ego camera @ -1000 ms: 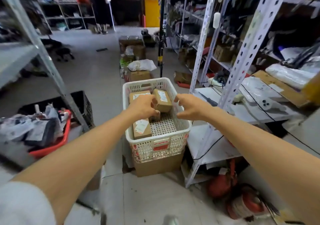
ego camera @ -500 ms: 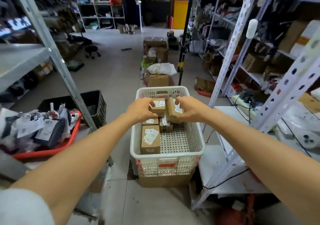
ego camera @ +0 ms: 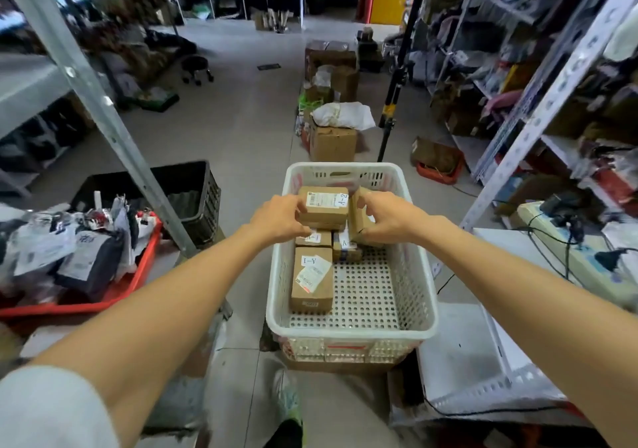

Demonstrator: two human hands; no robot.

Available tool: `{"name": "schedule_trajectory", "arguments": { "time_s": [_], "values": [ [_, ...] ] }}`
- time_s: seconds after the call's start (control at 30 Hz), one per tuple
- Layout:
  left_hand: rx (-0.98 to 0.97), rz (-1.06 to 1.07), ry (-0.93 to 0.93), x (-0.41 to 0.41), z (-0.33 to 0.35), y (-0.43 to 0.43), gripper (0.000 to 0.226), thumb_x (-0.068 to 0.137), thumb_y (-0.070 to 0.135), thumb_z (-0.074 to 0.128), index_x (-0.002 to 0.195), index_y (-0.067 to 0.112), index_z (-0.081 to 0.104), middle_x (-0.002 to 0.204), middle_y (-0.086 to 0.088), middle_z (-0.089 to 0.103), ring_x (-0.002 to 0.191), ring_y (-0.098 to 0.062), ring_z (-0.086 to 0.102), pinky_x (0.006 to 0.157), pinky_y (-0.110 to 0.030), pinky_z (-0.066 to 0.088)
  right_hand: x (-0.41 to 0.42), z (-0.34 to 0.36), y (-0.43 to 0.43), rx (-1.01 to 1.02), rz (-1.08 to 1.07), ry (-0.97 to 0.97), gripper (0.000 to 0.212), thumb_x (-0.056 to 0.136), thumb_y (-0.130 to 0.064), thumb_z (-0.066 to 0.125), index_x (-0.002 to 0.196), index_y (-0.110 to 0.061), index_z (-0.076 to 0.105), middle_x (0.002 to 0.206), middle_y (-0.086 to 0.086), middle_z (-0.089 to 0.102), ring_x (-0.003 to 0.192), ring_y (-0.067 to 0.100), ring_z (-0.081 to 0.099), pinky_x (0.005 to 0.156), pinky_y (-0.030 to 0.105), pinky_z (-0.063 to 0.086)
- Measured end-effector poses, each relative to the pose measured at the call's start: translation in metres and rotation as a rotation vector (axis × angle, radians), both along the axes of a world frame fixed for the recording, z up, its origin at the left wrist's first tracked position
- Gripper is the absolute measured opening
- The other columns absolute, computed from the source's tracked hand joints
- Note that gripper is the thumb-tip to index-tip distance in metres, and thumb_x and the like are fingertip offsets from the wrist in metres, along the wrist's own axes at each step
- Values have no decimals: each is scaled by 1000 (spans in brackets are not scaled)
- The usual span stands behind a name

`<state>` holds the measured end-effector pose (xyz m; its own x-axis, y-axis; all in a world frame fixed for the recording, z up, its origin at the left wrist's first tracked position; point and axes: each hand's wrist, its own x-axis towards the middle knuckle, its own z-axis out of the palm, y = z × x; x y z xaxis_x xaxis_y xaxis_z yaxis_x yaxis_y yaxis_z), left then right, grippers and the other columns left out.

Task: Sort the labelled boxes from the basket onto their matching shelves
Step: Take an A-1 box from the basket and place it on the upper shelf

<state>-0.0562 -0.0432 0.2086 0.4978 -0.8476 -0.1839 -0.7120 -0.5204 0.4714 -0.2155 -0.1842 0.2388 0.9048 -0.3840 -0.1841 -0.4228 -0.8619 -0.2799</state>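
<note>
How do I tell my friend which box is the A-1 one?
Find the white plastic basket in the aisle between metal shelves. Along its left wall, nearest the person, a brown cardboard box lies flat. The left hand grips the A-2 box and the right hand another box behind it; this one lies untouched, A-1 handwritten above a tilted sticker.

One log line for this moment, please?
left hand: grips A-2 box | right hand: grips tilted box | A-1 box: in white basket

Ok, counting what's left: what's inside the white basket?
An A-1 box lies flat; two more boxes behind it, labels partly hidden under the left hand and right hand, each holding another box.
</note>
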Motion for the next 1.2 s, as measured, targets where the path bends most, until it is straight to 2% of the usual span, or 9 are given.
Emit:
{"name": "schedule_trajectory", "arguments": {
  "time_s": [0.17, 0.3, 0.47, 0.63, 0.7, 0.8, 0.9, 1.07, 1.2],
  "values": [
    [8, -20, 27, 60, -14, -48, 49, 81, 29, 75, 122, 11, 57, 114, -6, 64, 97, -19, 60, 83, -33, 51, 54, -7, -36, 28, -29, 27, 45, 83, -21, 68, 124, -11, 52, 105, -4, 52, 94, 12, 49, 76, 23, 38],
    [51, -40, 51, 103, -33, -78, 48, 80, 29, 75, 122, 14, 57, 112, -4, 65, 96, -19, 60, 82, -33, 50, 102, -29, -67, 49, -81, 88, 55, 77, -25, 70, 126, -10, 50, 123, 7, 57, 111, 23, 55, 85, 31, 47],
    [184, -56, 96, 130, -86, -98, 48, 80, 28, 74, 122, 14, 56, 113, -4, 64, 102, -22, 60, 82, -33, 51, 131, -73, -87, 112, -111, 160, 49, 80, -20, 66, 123, -6, 49, 124, 12, 57, 107, 25, 53, 85, 34, 47],
    [289, -98, 180, 124, -154, -110, 47, 78, 28, 74, 120, 16, 57, 107, -3, 64, 100, -24, 61, 87, -42, 52, 132, -145, -104, 192, -130, 298, 44, 85, -21, 63, 123, -6, 46, 121, 13, 56, 94, 18, 45, 75, 29, 38],
    [316, -103, 185, 121, -182, -118, 46, 77, 27, 73, 119, 17, 56, 112, -3, 63, 102, -24, 60, 87, -40, 52, 133, -181, -113, 203, -151, 346, 43, 85, -23, 63, 121, -4, 48, 119, 14, 57, 100, 25, 53, 79, 34, 45],
    [376, -106, 167, 113, -226, -129, 50, 79, 29, 71, 125, 18, 54, 120, -2, 61, 108, -25, 58, 85, -35, 49, 132, -239, -119, 220, -183, 445, 41, 88, -24, 60, 122, -5, 47, 110, 11, 54, 101, 29, 53, 74, 35, 44],
    [418, -76, 168, 106, -272, -140, 54, 79, 30, 70, 129, 18, 51, 124, -4, 60, 111, -25, 57, 84, -34, 48, 127, -303, -120, 279, -223, 526, 44, 91, -28, 58, 127, -7, 45, 123, 13, 53, 112, 30, 51, 82, 37, 45],
    [471, -7, 136, 97, -332, -149, 59, 79, 28, 70, 132, 13, 48, 131, -10, 48, 113, -30, 53, 86, -40, 49, 132, -385, -119, 377, -313, 482, 49, 90, -28, 62, 129, -5, 44, 129, 18, 51, 118, 34, 49, 89, 37, 44],
    [469, 58, 133, 90, -370, -154, 68, 81, 29, 70, 139, 11, 38, 137, -13, 39, 120, -31, 46, 90, -40, 45, 140, -428, -107, 465, -409, 375, 49, 90, -22, 61, 128, -2, 39, 126, 21, 52, 114, 36, 51, 76, 30, 35]
  ]
}}
